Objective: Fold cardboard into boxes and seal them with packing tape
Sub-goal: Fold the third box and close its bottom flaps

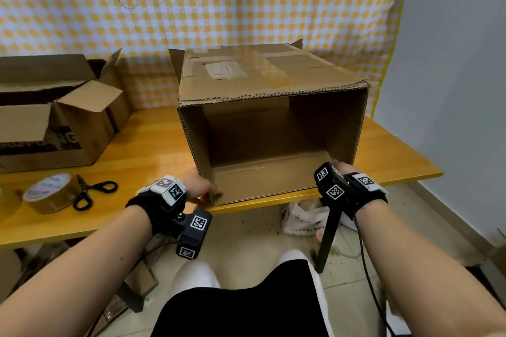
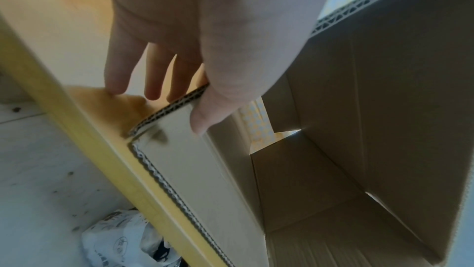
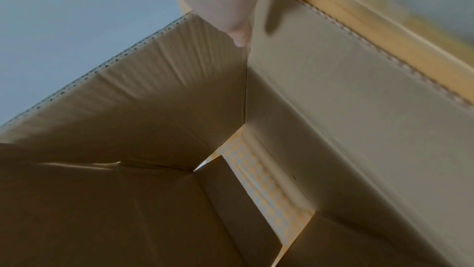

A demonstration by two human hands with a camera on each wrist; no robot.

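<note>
A large brown cardboard box (image 1: 262, 74) lies on its side on the yellow table (image 1: 142, 156), its open end facing me. My left hand (image 1: 197, 186) grips the lower left corner of the opening; in the left wrist view the left hand (image 2: 189, 107) pinches the corrugated wall edge, thumb (image 2: 205, 113) inside and fingers (image 2: 153, 81) outside. My right hand (image 1: 343, 167) holds the lower right corner, mostly hidden behind its wrist camera. In the right wrist view one fingertip (image 3: 238, 36) lies inside that corner of the box (image 3: 128, 109). Gaps at the box's far end show the checked cloth.
A roll of brown packing tape (image 1: 49, 191) and black scissors (image 1: 90, 191) lie on the table at the left. Open cardboard boxes (image 1: 54, 123) stand behind them. A white plastic bag (image 1: 304, 219) lies on the floor by the black table leg (image 1: 328, 232).
</note>
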